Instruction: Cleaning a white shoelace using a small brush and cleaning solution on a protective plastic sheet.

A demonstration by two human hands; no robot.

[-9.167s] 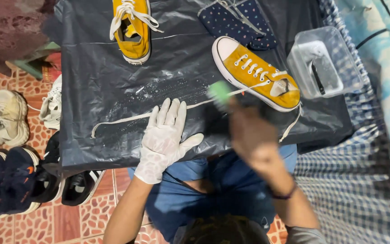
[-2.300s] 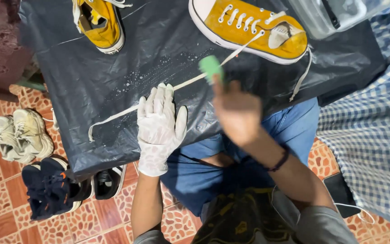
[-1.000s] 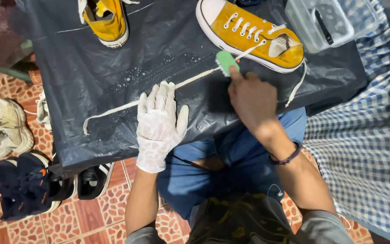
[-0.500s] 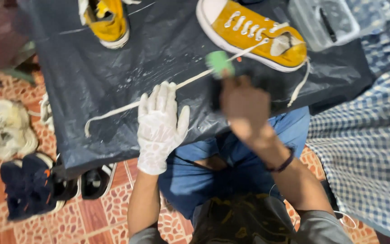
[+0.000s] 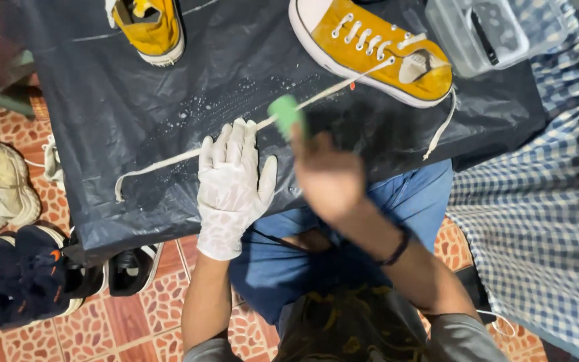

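Gloved left hand (image 5: 232, 188) flat, right hand (image 5: 326, 177) clenched

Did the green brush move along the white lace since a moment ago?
Yes. The green brush slid down the white lace, away from the yellow shoe and nearer the gloved left hand.

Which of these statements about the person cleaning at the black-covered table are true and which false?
1. The left hand wears a white glove. True.
2. The right hand holds a green brush. True.
3. The white shoelace lies on the floor. False: it lies stretched across the black sheet, under the gloved fingers.
4. Both shoes on the table are blue. False: the laced sneaker and the other sneaker are yellow.
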